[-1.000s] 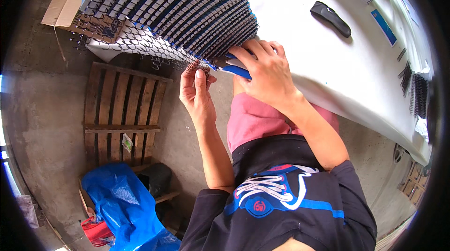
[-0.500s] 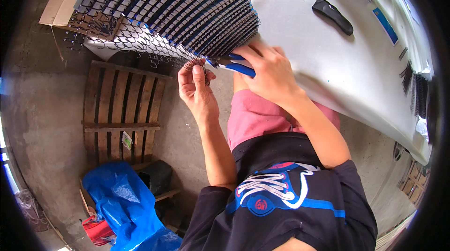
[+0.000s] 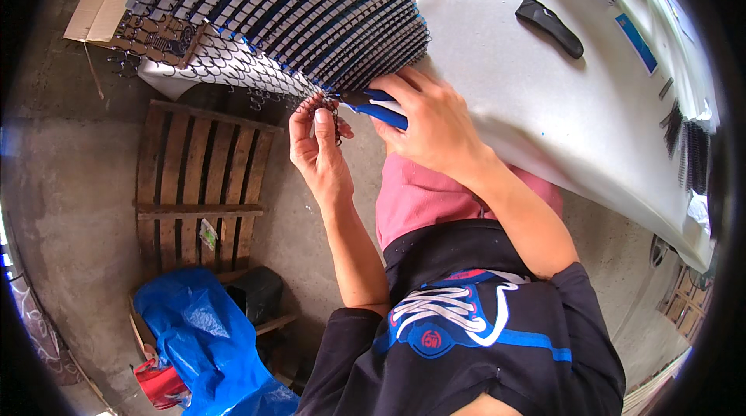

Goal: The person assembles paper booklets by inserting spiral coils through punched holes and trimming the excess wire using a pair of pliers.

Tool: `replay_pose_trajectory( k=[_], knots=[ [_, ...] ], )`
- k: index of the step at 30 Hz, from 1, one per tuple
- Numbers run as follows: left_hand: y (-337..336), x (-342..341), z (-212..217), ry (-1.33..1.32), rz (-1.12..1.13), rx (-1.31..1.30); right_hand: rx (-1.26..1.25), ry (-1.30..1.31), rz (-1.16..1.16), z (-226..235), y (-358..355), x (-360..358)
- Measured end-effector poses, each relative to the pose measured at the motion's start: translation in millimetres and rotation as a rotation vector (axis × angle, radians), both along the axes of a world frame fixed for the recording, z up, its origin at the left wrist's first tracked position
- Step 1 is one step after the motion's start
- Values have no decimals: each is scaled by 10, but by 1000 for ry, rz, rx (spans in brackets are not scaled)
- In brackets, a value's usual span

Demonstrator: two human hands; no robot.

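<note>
My right hand (image 3: 435, 117) is closed round blue-handled pliers (image 3: 386, 114). Their dark jaws point left, at the ends of black spiral binding coils. My left hand (image 3: 320, 148) is closed, thumb against fingers, on the end of a black binding coil (image 3: 330, 109) right beside the jaws. A fanned stack of spiral-bound notebooks (image 3: 311, 4) lies above both hands on the table's left part. Loose coil ends (image 3: 241, 74) stick out past the notebooks' near left edge. Whether the jaws grip a wire is too small to tell.
The white-covered table (image 3: 482, 43) carries a black case-like object (image 3: 550, 26), a blue-and-white strip (image 3: 637, 43) and black coils (image 3: 695, 156) at right. A cardboard box (image 3: 97, 4) stands far left. Below are a wooden pallet (image 3: 202, 210) and a blue plastic sheet (image 3: 202, 330).
Both hands have shifted slightly left along the notebooks' edge. The pliers moved left with my right hand, and more of their dark jaws shows.
</note>
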State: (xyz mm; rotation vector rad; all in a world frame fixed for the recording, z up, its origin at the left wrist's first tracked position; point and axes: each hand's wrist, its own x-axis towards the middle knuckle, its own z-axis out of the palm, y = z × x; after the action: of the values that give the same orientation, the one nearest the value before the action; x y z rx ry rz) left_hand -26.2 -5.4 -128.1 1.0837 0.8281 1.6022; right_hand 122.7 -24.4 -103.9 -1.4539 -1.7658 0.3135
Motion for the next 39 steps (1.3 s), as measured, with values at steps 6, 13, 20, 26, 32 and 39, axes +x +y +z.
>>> replay_pose_trajectory(
  k=[6, 13, 20, 26, 32, 39],
  knots=[
    [37, 74, -23, -18, 70, 36, -59, -5, 2, -72, 23, 25],
    [12, -24, 35, 59, 52, 39, 215, -195, -96, 63, -57, 84],
    [-21, -29, 45, 54, 50, 28, 211, -225, -93, 90, -15, -26],
    [-13, 120, 20, -61, 70, 69, 142, -137, -30, -50, 38, -29],
    [2, 13, 64, -59, 82, 46, 91, -116, -65, 59, -55, 17],
    [0, -67, 150, 13, 15, 32, 174, -256, -126, 205, -40, -20]
  ],
)
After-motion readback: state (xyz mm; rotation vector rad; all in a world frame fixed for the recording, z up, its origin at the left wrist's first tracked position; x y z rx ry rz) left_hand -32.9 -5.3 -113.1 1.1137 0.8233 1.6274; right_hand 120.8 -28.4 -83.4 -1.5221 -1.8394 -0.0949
